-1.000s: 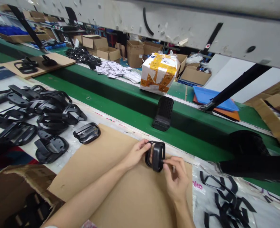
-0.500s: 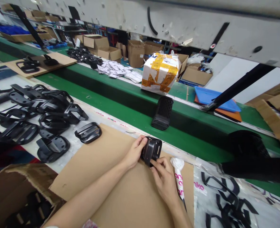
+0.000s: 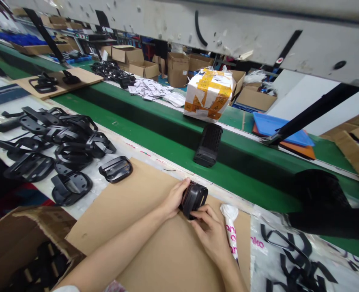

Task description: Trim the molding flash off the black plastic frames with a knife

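Above a sheet of brown cardboard [image 3: 149, 243], my left hand [image 3: 173, 200] grips a black, rounded plastic part [image 3: 197, 195] by its left side. My right hand [image 3: 210, 232] has its fingertips closed on the part's lower edge; what exactly they pinch there is hard to see. A similar slotted oval black part [image 3: 117, 169] lies at the cardboard's upper left corner. Right of my right hand lies a white wrapped handle [image 3: 230, 227] with pink lettering.
Many black strap-and-plate parts [image 3: 71, 138] are piled at left. An open carton [image 3: 45, 227] of black pieces stands below. Beyond the bench runs a green conveyor [image 3: 164, 136] bearing a black ribbed piece [image 3: 209, 145]. Black strips [image 3: 301, 259] lie at right; a taped white box [image 3: 209, 94] stands behind.
The black part has been turned and lowered a little in my hands. My right fingers have shifted along its lower edge. The view has moved slightly.
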